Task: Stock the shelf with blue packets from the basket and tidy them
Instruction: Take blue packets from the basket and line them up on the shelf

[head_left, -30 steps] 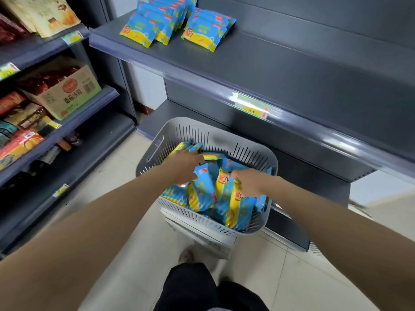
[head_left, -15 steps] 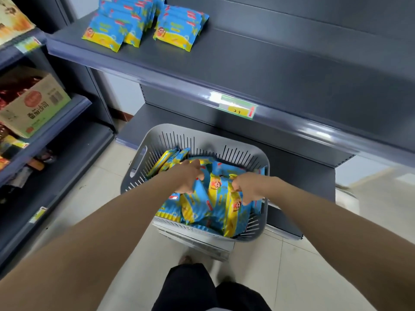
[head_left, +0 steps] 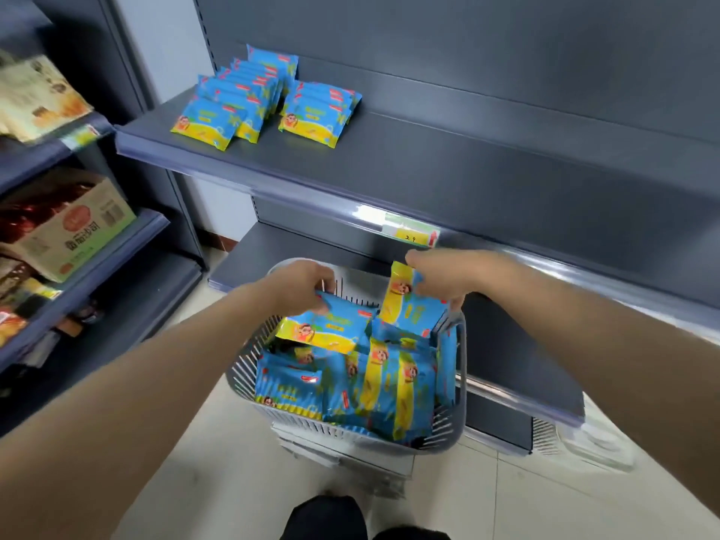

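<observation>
Fingers (head_left: 325, 283) of the left hand (head_left: 302, 284) pinch a crosswise packet (head_left: 329, 332), the right hand (head_left: 440, 280) clamps an upright packet (head_left: 409, 311); the shelf rows (head_left: 233, 111) lie far-left, nearer the left hand.

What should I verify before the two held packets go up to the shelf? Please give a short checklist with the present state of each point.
1. Left hand grips the flat packet by its edge: ok.
2. Right hand grips the upright packet: ok.
3. Both held packets free of the pile in the basket: cannot tell, their lower edges overlap it.
4. Bare space on the shelf to the right of the stocked rows: ok.
5. Left row tidy: not ok, it fans out unevenly.
6. Right row tidy: ok.
</observation>
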`<state>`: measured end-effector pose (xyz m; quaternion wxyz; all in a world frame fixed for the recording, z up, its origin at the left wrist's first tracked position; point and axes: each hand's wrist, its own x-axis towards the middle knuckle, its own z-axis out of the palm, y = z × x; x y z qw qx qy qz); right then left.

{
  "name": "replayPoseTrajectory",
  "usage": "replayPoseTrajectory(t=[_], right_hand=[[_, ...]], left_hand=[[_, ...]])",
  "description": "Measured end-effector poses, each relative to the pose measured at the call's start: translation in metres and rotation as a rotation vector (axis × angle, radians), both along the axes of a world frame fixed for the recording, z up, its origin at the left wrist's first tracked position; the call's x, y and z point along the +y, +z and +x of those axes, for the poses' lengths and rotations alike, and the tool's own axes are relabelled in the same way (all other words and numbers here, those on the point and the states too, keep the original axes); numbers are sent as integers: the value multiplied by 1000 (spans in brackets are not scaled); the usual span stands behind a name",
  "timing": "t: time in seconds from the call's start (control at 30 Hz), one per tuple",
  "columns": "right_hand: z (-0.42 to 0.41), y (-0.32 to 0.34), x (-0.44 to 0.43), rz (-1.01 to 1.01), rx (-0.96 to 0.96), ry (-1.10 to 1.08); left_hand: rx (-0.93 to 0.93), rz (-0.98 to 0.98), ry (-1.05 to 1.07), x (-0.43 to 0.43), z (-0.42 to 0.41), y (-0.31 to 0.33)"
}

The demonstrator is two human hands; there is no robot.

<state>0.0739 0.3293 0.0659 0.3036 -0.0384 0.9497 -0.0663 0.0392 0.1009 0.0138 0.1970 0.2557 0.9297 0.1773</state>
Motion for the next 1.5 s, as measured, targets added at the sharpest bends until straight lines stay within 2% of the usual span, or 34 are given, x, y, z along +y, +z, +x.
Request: replayPoseTrajectory(t=[0.13, 0.3, 0.37, 0.43, 0.53, 0.8, 0.9, 1.07, 1.33, 1.4, 1.5], right_hand=[[-27, 54, -13, 42, 265, 100], [-55, 98, -27, 77, 429, 92], [-66, 109, -24, 12, 529, 7], [-78, 117, -18, -153, 583, -92], [-96, 123, -8, -396, 549, -196], [-161, 120, 13, -267, 548, 27], [-185, 114, 20, -273, 564, 64], [-222, 100, 21, -153, 594, 77], [-247, 70, -9, -321, 529, -11], [-250, 61, -11, -272, 466, -39], [-256, 55, -11, -27, 410, -1]], left_hand=[[51, -3, -7, -10, -17, 37], [131, 113, 56, -12, -38, 75], [156, 174, 101, -12, -45, 89], [160, 237, 145, -12, -51, 100], [196, 265, 169, -9, -60, 114], [280, 287, 280, 17, -89, 135], [283, 281, 300, 31, -102, 134], [304, 264, 325, 40, -121, 129], [277, 297, 349, 11, -149, 116], [253, 323, 334, 3, -158, 112], [203, 365, 299, -8, -172, 106]])
